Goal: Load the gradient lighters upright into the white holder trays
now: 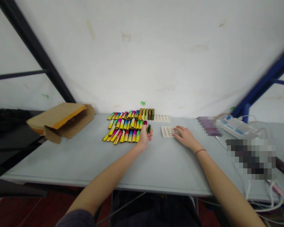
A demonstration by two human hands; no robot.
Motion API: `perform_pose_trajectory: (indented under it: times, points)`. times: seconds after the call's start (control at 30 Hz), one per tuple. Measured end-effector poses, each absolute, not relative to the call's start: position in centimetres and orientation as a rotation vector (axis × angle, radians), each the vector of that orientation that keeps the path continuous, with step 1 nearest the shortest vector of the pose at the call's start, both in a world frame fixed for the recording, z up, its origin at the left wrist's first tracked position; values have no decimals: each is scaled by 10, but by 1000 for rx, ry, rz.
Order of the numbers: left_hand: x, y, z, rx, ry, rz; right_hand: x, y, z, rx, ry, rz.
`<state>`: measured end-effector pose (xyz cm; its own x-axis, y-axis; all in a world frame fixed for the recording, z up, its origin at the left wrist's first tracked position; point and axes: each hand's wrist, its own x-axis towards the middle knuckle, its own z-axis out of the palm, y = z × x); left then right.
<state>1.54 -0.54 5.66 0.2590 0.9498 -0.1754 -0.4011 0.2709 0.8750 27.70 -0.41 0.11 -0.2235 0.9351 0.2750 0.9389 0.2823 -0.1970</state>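
Observation:
My left hand (144, 137) is closed around a small shiny piece (149, 128), dark green at its visible end; the rest is hidden by the fingers. Beside that hand, several glossy rainbow-coloured flat tube pieces (126, 136) lie in rough rows on the table. My right hand (185, 137) rests palm down with fingers stretched over the right part of a white tray with small round hollows (167, 132). A second white tray (162, 118) lies behind it. Upright gold-topped pieces (146, 114) stand in a tight block left of the second tray.
An open brown cardboard box (59, 118) lies on its side at the left. A white power strip (238, 126), cables (272, 192) and blurred-out items are on the right. The grey table (161, 170) meets a white wall (142, 63) at the back.

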Motion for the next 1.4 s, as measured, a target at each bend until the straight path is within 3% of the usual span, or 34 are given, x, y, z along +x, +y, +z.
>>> perform_pose_trajectory:
  times: [0.67,0.83,1.1,1.4]
  points:
    - [14,3,51,816,839,1098,292,-5,4,-1653,-2161,198]
    - [18,5,48,1019,822,1134,297,-2,4,-1622,-2148,313]
    - [40,21,49,1635,1037,1380,279,-3,1,-1581,-2179,210]
    - [73,41,39,1901,932,1110,281,-5,-1,-1587,-2233,220]
